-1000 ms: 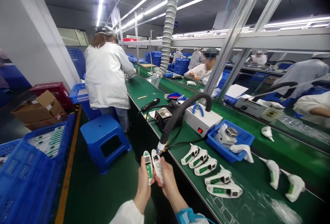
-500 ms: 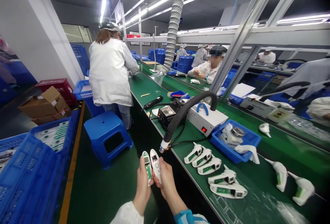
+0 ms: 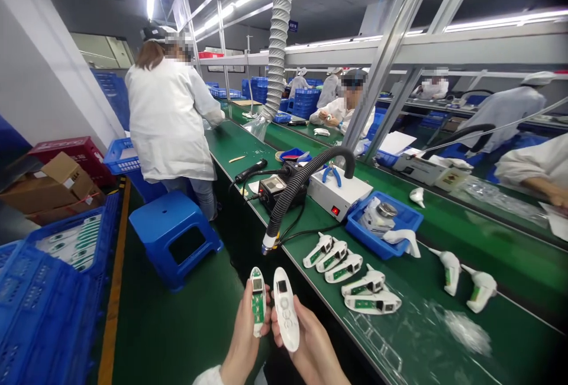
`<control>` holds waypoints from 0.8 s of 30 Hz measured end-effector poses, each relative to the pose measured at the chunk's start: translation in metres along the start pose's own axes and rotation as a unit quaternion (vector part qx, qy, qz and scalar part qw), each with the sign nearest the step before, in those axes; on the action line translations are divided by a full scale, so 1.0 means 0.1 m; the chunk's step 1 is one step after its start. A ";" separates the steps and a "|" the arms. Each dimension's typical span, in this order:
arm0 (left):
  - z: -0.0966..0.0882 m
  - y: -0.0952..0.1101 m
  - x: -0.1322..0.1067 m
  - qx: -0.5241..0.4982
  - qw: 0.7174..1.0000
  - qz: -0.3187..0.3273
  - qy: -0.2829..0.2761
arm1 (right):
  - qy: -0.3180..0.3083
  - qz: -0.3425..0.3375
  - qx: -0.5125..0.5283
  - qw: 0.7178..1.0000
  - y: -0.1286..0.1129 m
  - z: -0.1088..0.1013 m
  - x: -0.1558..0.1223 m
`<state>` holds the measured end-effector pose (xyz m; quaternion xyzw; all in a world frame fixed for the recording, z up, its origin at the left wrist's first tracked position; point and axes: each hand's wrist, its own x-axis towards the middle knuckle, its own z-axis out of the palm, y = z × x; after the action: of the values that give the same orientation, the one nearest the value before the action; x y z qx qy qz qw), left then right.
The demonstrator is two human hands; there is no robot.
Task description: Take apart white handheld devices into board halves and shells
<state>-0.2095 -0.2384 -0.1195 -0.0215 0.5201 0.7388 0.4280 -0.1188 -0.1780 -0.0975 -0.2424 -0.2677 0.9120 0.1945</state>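
My left hand [image 3: 245, 329] is closed on a white housing half with a green circuit board [image 3: 258, 308] and a small grey display showing. In my right hand [image 3: 306, 337] is a white oval cover [image 3: 286, 311] with a dark window and round button outlines. The two parts stand upright side by side, a little apart, in front of the bench edge. Just above them hangs the nozzle of a black flexible hose [image 3: 269, 240]. To the right, several white device housings [image 3: 333, 256] with green boards lie in a row on the green bench.
A blue tray [image 3: 384, 243] with white parts and a white box with blue pliers [image 3: 331, 175] stand on the bench. Two white devices [image 3: 481, 289] lie farther right. A blue stool [image 3: 175, 237] and blue crates [image 3: 39, 314] are at left. A co-worker [image 3: 166, 113] in white stands ahead.
The two parts have moved apart, and the cover has turned so its front faces me more. The view has shifted to the right.
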 end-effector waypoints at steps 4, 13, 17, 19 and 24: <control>0.01 -0.05 -0.30 -0.059 0.996 -0.058 -0.029 | 0.024 -0.006 0.036 0.999 -0.04 -0.04 -0.37; 0.13 0.00 -0.59 -0.076 0.993 -0.079 -0.040 | 0.047 -0.008 0.051 0.998 -0.08 -0.19 -0.65; 0.24 0.07 -0.68 -0.038 0.998 -0.056 -0.004 | 0.052 -0.023 0.000 0.998 -0.09 -0.25 -0.68; 0.30 0.07 -0.72 -0.011 1.000 -0.029 -0.001 | 0.049 -0.055 -0.059 0.996 -0.12 -0.26 -0.70; 0.46 -0.01 -0.76 0.094 0.990 0.034 -0.100 | 0.074 -0.111 -0.186 0.974 -0.20 -0.29 -0.76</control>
<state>-0.1416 -0.2484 -0.0626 0.1104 0.5419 0.6994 0.4528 -0.0369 -0.1882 -0.0819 -0.3102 -0.4423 0.7987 0.2650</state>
